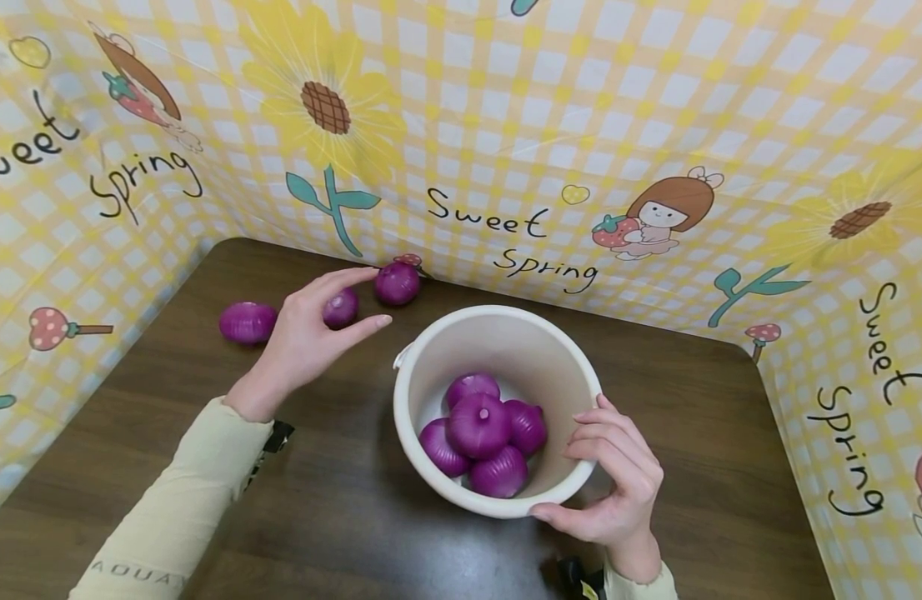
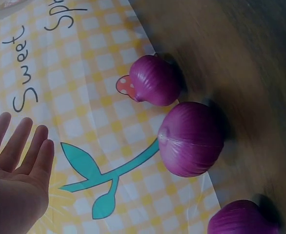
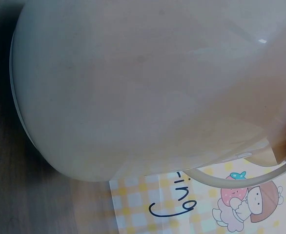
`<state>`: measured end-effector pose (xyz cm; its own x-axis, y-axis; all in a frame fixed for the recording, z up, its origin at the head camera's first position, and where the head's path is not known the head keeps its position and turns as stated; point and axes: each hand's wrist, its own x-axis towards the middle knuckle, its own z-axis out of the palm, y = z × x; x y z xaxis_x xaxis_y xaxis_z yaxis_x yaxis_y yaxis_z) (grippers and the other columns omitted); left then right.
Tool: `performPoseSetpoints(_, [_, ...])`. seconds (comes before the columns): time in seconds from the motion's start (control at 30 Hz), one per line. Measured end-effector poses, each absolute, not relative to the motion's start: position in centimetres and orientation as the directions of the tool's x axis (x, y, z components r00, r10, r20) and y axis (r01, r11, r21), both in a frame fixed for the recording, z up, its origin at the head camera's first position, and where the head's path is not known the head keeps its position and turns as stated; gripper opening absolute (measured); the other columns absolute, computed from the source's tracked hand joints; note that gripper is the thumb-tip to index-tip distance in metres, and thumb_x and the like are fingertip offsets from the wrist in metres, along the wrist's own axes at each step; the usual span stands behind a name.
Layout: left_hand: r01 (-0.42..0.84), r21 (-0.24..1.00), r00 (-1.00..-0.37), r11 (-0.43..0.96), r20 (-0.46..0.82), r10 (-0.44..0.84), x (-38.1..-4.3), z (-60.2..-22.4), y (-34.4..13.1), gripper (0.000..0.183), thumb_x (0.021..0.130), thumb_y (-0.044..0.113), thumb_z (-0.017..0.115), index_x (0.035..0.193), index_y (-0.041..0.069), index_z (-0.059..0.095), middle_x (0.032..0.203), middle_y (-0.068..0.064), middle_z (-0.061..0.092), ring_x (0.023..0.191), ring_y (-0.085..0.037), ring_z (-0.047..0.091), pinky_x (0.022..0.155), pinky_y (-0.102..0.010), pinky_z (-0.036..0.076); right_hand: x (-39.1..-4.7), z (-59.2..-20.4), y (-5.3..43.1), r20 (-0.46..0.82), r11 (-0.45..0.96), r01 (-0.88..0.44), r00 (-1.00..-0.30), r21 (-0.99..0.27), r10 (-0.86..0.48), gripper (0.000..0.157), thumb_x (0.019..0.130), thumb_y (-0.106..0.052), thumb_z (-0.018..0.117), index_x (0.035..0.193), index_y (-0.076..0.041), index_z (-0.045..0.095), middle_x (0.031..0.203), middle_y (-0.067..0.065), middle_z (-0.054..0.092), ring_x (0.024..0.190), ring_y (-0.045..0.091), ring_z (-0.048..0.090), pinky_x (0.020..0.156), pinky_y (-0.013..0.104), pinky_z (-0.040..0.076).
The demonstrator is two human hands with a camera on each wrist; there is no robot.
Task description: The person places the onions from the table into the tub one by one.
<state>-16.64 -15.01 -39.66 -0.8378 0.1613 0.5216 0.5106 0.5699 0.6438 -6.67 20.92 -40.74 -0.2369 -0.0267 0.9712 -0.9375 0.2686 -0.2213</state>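
My left hand is held over the purple onions at the left, thumb and fingers spread apart with nothing between them. Under and just beyond it lie a middle onion and a far onion; another onion is to its left. In the left wrist view, the fingers are apart from all three onions. My right hand grips the rim of a cream bucket, fingers over the edge and thumb at the front. Several onions are piled inside the bucket.
The bucket stands on a dark wooden table. Its handle hangs on the outer side in the right wrist view. A yellow checked cloth with printed flowers and lettering rises behind the table and along both sides.
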Motion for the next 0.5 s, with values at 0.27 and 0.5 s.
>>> performPoseSetpoints(0.27, [0.455,0.671,-0.865,0.585,0.490,0.110,-17.3,-40.1,-15.8,0.056,0.082,0.031,0.089,0.133,0.020,0.068,0.133,0.003,0.065,0.128,-0.019,0.056,0.103,-0.047,0.048,-6.7,-40.7,20.9,0.972,0.269,-0.938,-0.233,-0.218,-0.026,0.062,0.070,-0.053,0.091,0.063,0.001,0.061,0.068,0.013,0.062,0.076,0.035,0.062,0.101,0.047,0.049])
performPoseSetpoints(0.5, [0.413,0.680,-0.881,0.605,0.467,0.077,-17.7,-41.0,-16.5,0.056,0.082,0.033,0.089,0.132,0.019,0.069,0.133,0.000,0.065,0.123,-0.023,0.059,0.096,-0.052,0.052,-6.7,-40.7,20.9,0.972,0.264,-0.939,-0.235,-0.221,-0.020,0.062,0.070,-0.053,0.091,0.062,0.001,0.061,0.068,0.013,0.063,0.076,0.036,0.061,0.101,0.047,0.049])
